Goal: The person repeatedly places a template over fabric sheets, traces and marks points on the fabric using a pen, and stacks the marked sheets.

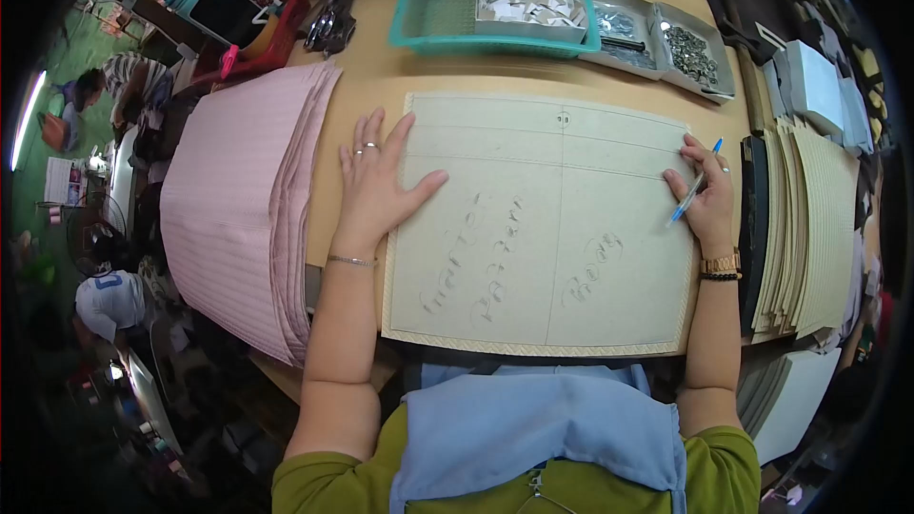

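A large pale board [476, 257] with ruled pencil lines, handwriting and a small circled mark near its top lies in front of me. A patterned cream edge shows along its sides and bottom. My left hand [381, 176] rests at the board's upper left edge, fingers spread, holding nothing. At the right edge my right hand [706, 200] has its fingers closed around a blue pen [696, 181], which slants with one end toward the board. The fingertips of that hand touch the board's edge.
Pink quilted sheets [228, 200] are stacked at left, cream sheets [804, 228] at right. Behind the board stand a teal basket [438, 38] with white pieces and a box of metal parts [693, 55]. A dark tool [333, 24] lies back left. People [109, 303] are far left.
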Demonstrator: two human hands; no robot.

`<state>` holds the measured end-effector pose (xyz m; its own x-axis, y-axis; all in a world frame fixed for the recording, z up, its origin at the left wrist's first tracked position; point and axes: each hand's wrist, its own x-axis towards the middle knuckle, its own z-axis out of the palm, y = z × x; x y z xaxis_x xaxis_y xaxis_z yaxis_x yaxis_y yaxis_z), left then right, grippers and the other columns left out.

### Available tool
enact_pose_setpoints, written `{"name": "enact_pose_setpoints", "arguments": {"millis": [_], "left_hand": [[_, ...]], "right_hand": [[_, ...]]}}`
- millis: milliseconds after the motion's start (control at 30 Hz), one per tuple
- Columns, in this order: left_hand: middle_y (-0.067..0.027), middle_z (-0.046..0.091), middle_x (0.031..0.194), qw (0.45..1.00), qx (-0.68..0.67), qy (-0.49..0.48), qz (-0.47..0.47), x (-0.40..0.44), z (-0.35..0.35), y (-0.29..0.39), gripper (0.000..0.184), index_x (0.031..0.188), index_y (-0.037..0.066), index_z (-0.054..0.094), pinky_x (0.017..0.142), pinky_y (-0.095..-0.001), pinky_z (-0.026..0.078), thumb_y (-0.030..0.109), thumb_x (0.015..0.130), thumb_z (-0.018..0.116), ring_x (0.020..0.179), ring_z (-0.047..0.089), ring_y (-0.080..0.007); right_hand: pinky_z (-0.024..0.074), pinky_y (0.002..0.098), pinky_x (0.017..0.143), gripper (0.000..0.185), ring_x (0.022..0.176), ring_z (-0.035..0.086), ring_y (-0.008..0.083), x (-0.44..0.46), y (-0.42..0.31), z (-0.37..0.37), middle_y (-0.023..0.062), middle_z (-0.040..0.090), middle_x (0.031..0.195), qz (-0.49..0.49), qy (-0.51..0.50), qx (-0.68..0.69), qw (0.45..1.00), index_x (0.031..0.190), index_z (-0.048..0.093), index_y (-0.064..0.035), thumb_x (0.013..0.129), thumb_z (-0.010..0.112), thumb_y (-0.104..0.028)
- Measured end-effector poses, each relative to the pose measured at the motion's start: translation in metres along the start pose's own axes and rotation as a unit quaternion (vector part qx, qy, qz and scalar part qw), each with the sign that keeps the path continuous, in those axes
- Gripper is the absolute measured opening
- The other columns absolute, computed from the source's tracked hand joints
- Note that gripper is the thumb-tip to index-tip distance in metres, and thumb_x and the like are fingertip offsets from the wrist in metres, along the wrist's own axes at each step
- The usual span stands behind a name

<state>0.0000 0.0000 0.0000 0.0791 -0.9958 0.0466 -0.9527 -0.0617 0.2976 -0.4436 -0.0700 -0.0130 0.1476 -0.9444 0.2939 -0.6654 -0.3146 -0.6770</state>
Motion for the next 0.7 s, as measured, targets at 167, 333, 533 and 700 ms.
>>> {"name": "enact_pose_setpoints", "arguments": {"millis": [167, 333, 533, 700], "left_hand": [[-0.0208, 0.026, 0.156, 1.0, 0.01, 0.026, 0.005, 0.0002, 0.0039, -0.0008, 0.086, 0.148, 0.022, 0.04, 0.113, -0.0655, 0.012, 0.058, 0.077, 0.071, 0.146, 0.018, -0.0408], [-0.0209, 0.027, 0.155, 0.999, 0.01, 0.031, 0.005, -0.0007, 0.0039, 0.0002, 0.086, 0.148, 0.023, 0.04, 0.113, -0.0659, 0.012, 0.057, 0.076, 0.072, 0.146, 0.018, -0.0409], [-0.0209, 0.028, 0.155, 1.0, 0.004, 0.03, 0.005, 0.001, 0.005, -0.0013, 0.087, 0.148, 0.023, 0.041, 0.113, -0.066, 0.012, 0.057, 0.074, 0.073, 0.147, 0.018, -0.0407], [-0.0205, 0.028, 0.155, 0.999, 0.013, 0.034, 0.006, 0.0008, 0.0061, -0.001, 0.085, 0.147, 0.022, 0.041, 0.113, -0.0659, 0.013, 0.055, 0.076, 0.072, 0.147, 0.019, -0.0401]], "right_hand": [[0.0489, 0.0354, 0.099, 0.042, 0.114, 0.058, 0.0253, 0.001, 0.0017, 0.0026, 0.0158, 0.062, 0.127, -0.016, 0.015, 0.016, 1.0, 0.112, 0.064, -0.0026, 0.075, 0.082, -0.009], [0.048, 0.0351, 0.098, 0.041, 0.115, 0.057, 0.0257, -0.0009, -0.0008, 0.0021, 0.0166, 0.062, 0.128, 0.0, 0.007, 0.019, 1.0, 0.111, 0.064, -0.0021, 0.075, 0.082, -0.01], [0.0473, 0.0347, 0.098, 0.041, 0.115, 0.057, 0.0257, -0.0006, -0.001, 0.0017, 0.0163, 0.062, 0.128, -0.008, 0.011, 0.022, 1.0, 0.111, 0.064, -0.0023, 0.076, 0.082, -0.011], [0.0479, 0.0354, 0.096, 0.04, 0.112, 0.058, 0.0266, -0.0003, 0.001, 0.0017, 0.0158, 0.063, 0.128, -0.019, 0.011, 0.02, 1.0, 0.111, 0.064, -0.0029, 0.076, 0.082, -0.011]]}}
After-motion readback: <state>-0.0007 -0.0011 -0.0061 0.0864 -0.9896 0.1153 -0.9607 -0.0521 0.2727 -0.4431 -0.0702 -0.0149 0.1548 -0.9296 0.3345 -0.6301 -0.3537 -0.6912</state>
